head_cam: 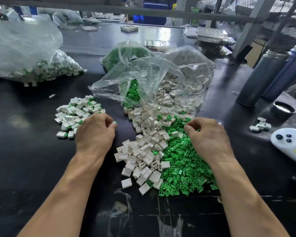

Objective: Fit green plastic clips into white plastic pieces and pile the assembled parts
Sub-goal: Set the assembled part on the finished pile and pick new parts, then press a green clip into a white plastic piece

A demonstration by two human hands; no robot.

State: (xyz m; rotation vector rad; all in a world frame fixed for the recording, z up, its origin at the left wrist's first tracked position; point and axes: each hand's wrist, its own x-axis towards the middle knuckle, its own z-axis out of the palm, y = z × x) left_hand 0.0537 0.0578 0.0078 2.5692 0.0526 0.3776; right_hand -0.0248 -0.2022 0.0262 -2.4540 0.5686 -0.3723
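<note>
Pinching green clip w/ left hand; right hand curled over green clips.

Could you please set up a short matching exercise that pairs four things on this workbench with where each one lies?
Things:
1. pile of finished parts
2. loose green clips
3. grey flask
4. white remote

Places:
A. under the right hand
B. at the right edge of the bench, nearest the person
C. just beyond the left hand
D. standing at the far right, behind a black lid

Pairs: 1-C, 2-A, 3-D, 4-B
</note>
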